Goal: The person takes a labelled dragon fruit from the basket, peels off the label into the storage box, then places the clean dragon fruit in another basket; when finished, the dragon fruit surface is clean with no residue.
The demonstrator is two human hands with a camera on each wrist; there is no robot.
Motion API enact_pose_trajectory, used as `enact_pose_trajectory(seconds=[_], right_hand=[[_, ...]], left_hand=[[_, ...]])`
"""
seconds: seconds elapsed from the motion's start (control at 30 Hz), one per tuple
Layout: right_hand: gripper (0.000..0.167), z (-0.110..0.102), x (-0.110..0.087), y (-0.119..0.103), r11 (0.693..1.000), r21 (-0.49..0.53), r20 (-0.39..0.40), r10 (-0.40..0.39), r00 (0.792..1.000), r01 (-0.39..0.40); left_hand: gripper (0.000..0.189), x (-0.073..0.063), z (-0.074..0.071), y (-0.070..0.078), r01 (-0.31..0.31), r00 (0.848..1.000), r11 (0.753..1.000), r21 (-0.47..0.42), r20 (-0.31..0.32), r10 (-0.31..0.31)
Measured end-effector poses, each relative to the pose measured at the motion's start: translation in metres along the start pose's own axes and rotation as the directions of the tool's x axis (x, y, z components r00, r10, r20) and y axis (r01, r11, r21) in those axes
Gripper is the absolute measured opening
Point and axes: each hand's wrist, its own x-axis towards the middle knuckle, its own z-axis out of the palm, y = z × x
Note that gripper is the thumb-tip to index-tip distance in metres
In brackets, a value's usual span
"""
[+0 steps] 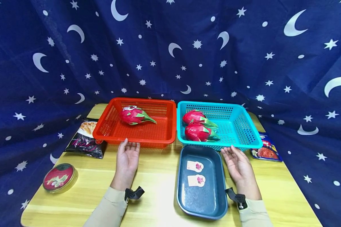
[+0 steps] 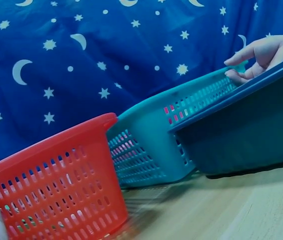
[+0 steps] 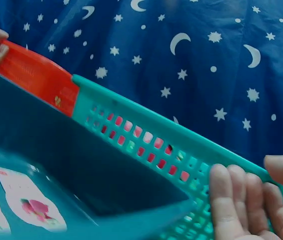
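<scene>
Palm up, my left hand (image 1: 128, 159) touches the front rim of the red basket (image 1: 133, 139), its thumb at the rim and its fingers just below. A dragon fruit (image 1: 133, 115) with a white sticker lies in that basket. My right hand (image 1: 238, 164) is at the front of the teal basket (image 1: 244, 129); in the right wrist view its fairly straight fingers (image 3: 224, 200) rest against the perforated wall, thumb above the rim. Two more dragon fruits, one behind (image 1: 194, 117) and one in front (image 1: 198, 132), lie at the teal basket's left end.
A dark blue tray (image 1: 201, 201) stands before the teal basket, holding two fruit-picture cards, one upper (image 1: 195, 166) and one lower (image 1: 196, 180). At left are a black snack bag (image 1: 86, 140) and a round tin (image 1: 59, 178). A blue pouch (image 1: 265, 149) lies right of the teal basket.
</scene>
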Motion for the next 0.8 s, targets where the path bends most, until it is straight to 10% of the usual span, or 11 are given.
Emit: enact_pose_trajectory(seconds=[0.23, 0.5, 0.6, 0.8], right_hand=[[0.021, 0.002, -0.014, -0.011, 0.956, -0.292, 0.047, 0.046, 0.998, -0.03], [0.012, 0.044, -0.025, -0.032, 0.834, -0.527, 0.175, -0.078, 0.982, 0.16], [0.009, 0.072, -0.012, -0.032, 0.729, -0.653, 0.265, -0.032, 0.964, 0.204], [0.03, 0.138, 0.029, -0.002, 0.381, -0.895, 0.312, 0.168, 0.935, 0.231]], left_hand=[[0.019, -0.001, 0.0, 0.001, -0.008, 1.0, 1.0, 0.014, -0.002, 0.008], [0.017, 0.0, -0.002, 0.001, -0.019, 0.999, 1.0, 0.002, 0.033, 0.019], [0.014, 0.0, -0.002, 0.002, -0.015, 0.999, 1.0, -0.002, 0.034, 0.015], [0.011, 0.003, -0.003, 0.001, -0.008, 0.999, 1.0, 0.006, 0.041, 0.008]])
